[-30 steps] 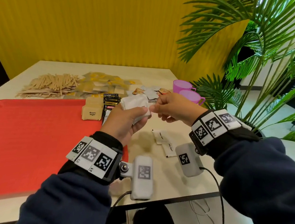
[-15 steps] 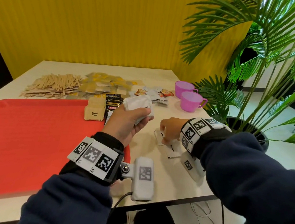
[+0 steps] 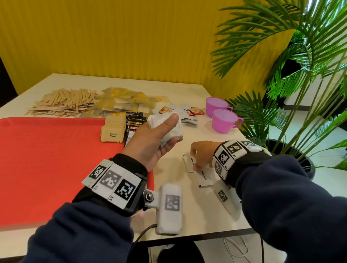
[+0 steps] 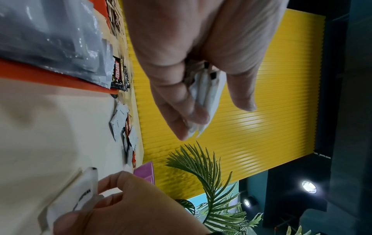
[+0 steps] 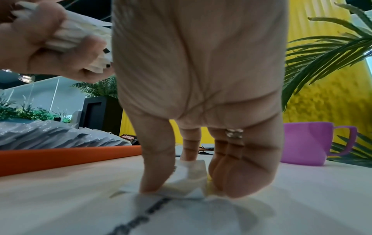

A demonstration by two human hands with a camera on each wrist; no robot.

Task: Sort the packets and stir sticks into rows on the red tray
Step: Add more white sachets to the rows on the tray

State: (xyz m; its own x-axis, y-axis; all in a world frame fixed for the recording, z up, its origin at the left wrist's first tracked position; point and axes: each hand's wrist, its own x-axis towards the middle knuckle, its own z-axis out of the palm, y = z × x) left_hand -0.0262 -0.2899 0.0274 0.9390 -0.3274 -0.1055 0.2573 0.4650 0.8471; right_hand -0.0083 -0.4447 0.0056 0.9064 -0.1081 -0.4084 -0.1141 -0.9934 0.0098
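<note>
The left hand (image 3: 157, 138) gripped a bundle of white packets (image 3: 169, 129) above the worktop (image 3: 182, 211); right-hand fingers (image 5: 159, 167) pinched a white packet (image 3: 191, 162) lying there. Thin paper might slip or crumple.

I am wearing dark navy sleeves (image 3: 87, 241) on both arms. Black wristbands (image 3: 113, 183) carrying white tiles printed with black square codes are wrapping each wrist. A white camera block (image 3: 170, 209) is hanging off each band on a metal bolt, trailing a black cable (image 3: 145, 231). A ring (image 5: 234, 133) is sitting on one right finger.
</note>
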